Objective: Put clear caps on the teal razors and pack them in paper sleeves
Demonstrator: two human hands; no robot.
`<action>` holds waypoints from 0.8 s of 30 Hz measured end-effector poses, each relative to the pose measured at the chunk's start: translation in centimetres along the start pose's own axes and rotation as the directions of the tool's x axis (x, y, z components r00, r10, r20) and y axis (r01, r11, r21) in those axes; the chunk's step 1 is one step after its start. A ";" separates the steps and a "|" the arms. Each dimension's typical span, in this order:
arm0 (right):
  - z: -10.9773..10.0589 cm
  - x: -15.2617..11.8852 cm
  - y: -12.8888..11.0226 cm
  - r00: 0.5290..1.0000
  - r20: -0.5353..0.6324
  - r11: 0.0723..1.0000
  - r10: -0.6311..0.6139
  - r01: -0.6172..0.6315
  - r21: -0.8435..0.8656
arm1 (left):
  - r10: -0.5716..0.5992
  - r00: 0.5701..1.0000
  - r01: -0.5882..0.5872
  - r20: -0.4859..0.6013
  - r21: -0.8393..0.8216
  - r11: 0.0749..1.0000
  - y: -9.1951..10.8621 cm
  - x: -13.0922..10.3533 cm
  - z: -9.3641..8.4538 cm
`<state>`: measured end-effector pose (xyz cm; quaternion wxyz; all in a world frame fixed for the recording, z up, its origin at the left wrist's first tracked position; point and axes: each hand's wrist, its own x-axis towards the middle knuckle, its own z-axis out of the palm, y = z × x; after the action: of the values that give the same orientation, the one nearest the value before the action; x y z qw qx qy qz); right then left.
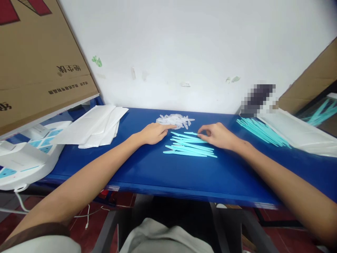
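The right hand (218, 136) has its thumb and index finger brought together on the right end of one turquoise stick (190, 133), the farthest of a loose group on the bench (168, 175). The left hand (154, 133) has its index finger stretched to the right, the tip at the near edge of a pile of translucent white pieces (181, 120); its thumb stands apart from that fingertip, and its other fingers are curled, so whatever lies beneath them cannot be told.

Just near of the fingers, the other turquoise sticks (188, 151) lie roughly side by side, slanting slightly nearer toward the right, several overlapping. The white pile sits beyond them, slightly left, between the hands and the far wall (168, 63).

Farther right on the bench, a second bundle of turquoise sticks (263, 133) lies close-packed, with a whitish plastic sheet (305, 133) to its right. A dark object (259, 96) behind that bundle is pixelated beyond recognition. At the far right, more turquoise sticks (322, 111) show beside a brown cardboard panel (313, 80).

To the left, well apart from the left hand, white sheets (92, 123) overlap one another. Farther left stands a white device (48, 158) with light-blue panels, and a large printed cardboard box (39, 52) rises behind it. Below the near edge, a white cable (20, 202) hangs over reddish floor tiles.
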<state>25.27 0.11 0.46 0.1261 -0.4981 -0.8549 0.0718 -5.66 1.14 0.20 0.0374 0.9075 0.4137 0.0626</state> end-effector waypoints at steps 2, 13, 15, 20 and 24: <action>0.0 0.0 0.2 1.000 0.006 1.000 0.001 -0.001 -0.007 | -0.014 0.998 0.012 0.056 0.045 0.999 0.1 0.3 -0.2; 0.8 2.4 -1.4 0.999 0.034 0.999 0.003 -0.004 0.034 | 0.119 0.987 -0.127 -0.109 -0.071 0.989 -1.1 -1.0 -0.2; 0.8 3.4 -2.1 0.996 0.058 0.997 -0.066 0.068 -0.044 | 0.144 0.978 -0.157 -0.154 -0.074 0.985 -1.1 -1.2 -0.3; 0.9 4.3 -3.2 0.968 0.042 0.933 -0.247 0.249 -0.259 | 0.160 0.957 -0.183 -0.243 -0.076 0.980 -1.1 -1.4 -0.3; 0.9 3.5 -3.4 0.977 0.013 0.975 -0.212 0.212 -0.070 | 0.140 0.948 -0.164 -0.285 -0.063 0.984 -1.3 -1.3 -0.1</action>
<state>20.52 1.47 0.93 0.1130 -0.4080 -0.9055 0.0287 -7.46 1.03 0.07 0.0128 0.9164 0.3405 0.2102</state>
